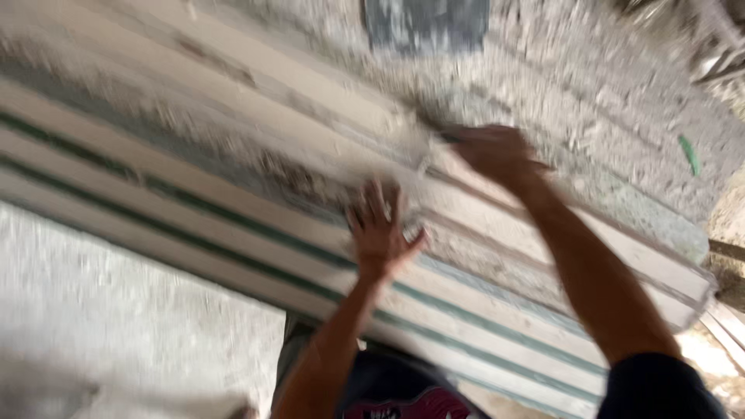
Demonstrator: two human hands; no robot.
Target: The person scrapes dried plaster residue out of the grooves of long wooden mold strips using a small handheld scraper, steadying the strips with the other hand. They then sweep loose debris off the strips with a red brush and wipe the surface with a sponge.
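We look along both forearms, raised toward a run of long pale boards that slant across the view from upper left to lower right.

Left hand: arm comes up from the bottom centre, wrist bent back, palm laid flat against the boards, fingers spread and open. It grips nothing; it presses on the surface.

Right hand: arm enters from the lower right in a dark sleeve, forearm angled up and to the left. The hand sits higher on the boards than the left one, fingers curled. The frame is badly smeared by motion here, so we cannot tell whether it closes on a tool or only on itself; a thin dark streak at its left side may be something held.

The boards: off-white, streaked with grey crust and crumbly grit, with narrow green lines running lengthwise between them. Rougher, thicker crust lies along the upper part, around the right hand. A grey rectangular patch shows at the top edge.

Edges and room: the boards' lower edge runs diagonally just below the left wrist; beneath it, at lower left, a grey rough surface lies well apart from both hands. The boards end at the far right, near a small green object. Between the arms we see part of the person's dark shirt.
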